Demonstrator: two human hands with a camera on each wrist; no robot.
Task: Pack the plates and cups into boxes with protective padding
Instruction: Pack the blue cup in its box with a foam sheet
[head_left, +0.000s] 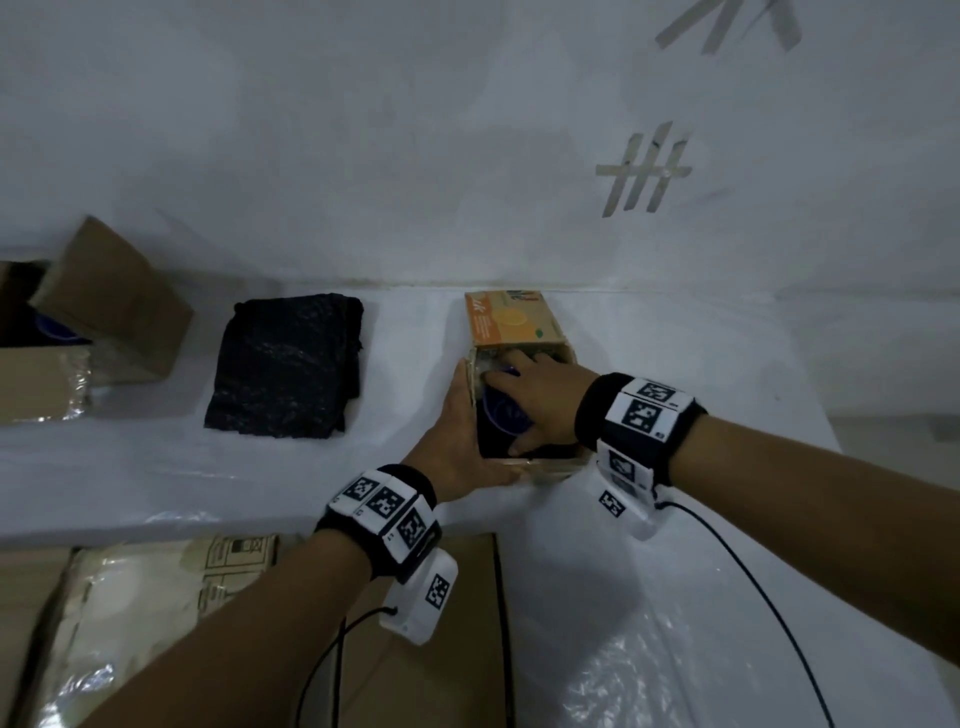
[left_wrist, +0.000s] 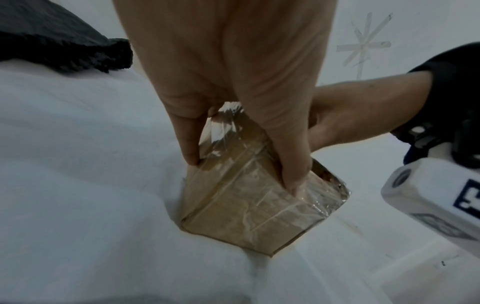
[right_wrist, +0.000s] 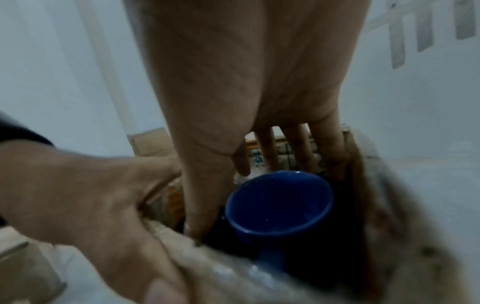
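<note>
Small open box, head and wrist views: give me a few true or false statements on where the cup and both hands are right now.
1. The blue cup sits inside the small box. True.
2. The left hand is flat on the folded black padding. False: it grips the box's outer side; the padding lies apart, to its left.
3. The right hand reaches into the box, over the cup. True.
4. The cup stands upside down. False: its open mouth faces up.
5. The box's orange printed flap is closed over the cup. False: it stands open at the far side.
</note>
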